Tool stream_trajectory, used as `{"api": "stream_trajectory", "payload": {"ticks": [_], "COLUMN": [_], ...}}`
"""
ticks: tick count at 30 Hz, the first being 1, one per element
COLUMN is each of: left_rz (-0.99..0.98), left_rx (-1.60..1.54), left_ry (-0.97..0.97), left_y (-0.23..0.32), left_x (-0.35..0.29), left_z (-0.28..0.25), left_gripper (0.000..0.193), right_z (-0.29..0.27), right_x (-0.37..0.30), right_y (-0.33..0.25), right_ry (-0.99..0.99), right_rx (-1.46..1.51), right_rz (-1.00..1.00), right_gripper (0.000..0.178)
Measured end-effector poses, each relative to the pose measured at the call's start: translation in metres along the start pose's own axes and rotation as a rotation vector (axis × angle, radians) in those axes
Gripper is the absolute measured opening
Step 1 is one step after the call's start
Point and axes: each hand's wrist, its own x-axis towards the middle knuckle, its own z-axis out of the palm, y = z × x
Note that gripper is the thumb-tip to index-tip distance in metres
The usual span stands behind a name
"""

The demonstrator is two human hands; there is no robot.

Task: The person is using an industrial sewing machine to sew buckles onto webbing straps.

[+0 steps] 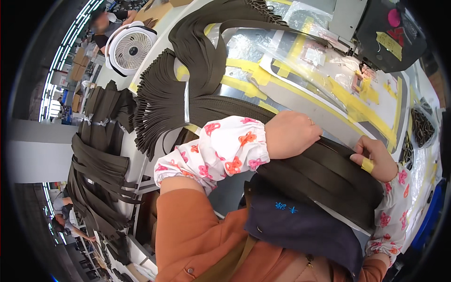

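Observation:
A thick bundle of dark brown zipper-like strips (324, 176) lies across the table edge in front of me. My left hand (292, 135) is curled over its far edge, fingers closed on the strips and mostly hidden from view. At the bundle's right part, my right hand (377, 159) bends its thumb and fingers around the far edge. Yellow tape wraps one of its fingers. Left of my left hand, a white band (186, 103) ties many more strips (159, 101), whose folded ends fan out.
Beyond my hands stands a sewing machine (383, 35) over a taped work plate (305, 96). A white fan (132, 49) and further tied bundles (101, 160) are at left. A plastic bag of small dark parts (423, 124) lies at right. Other people work in the background.

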Motion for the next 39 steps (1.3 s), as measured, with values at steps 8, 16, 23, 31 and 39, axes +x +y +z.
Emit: {"api": "stream_trajectory", "payload": {"ticks": [8, 16, 23, 31, 39], "left_rz": [0.0, 0.064, -0.338, 0.125, 0.098], "left_rx": [-0.229, -0.269, 0.1, -0.182, -0.47], "left_ry": [-0.315, -0.303, 0.017, -0.119, -0.2], "left_y": [-0.016, -0.034, -0.1, -0.041, -0.031], "left_x": [0.028, 0.043, 0.058, 0.107, 0.141], "left_z": [-0.008, -0.004, -0.078, -0.027, 0.055], "left_gripper": [0.018, 0.014, 0.025, 0.052, 0.022], "right_z": [0.002, -0.008, -0.019, 0.001, -0.052], "right_x": [-0.002, -0.003, 0.018, 0.061, 0.007], "right_y": [0.009, 0.003, 0.022, 0.01, 0.058], "right_ry": [0.017, 0.07, 0.163, 0.237, 0.578], "right_rx": [-0.087, -0.069, -0.162, 0.06, -0.294], "right_rz": [-0.106, -0.199, -0.109, -0.237, -0.11], "right_gripper": [0.031, 0.023, 0.027, 0.025, 0.018]}}
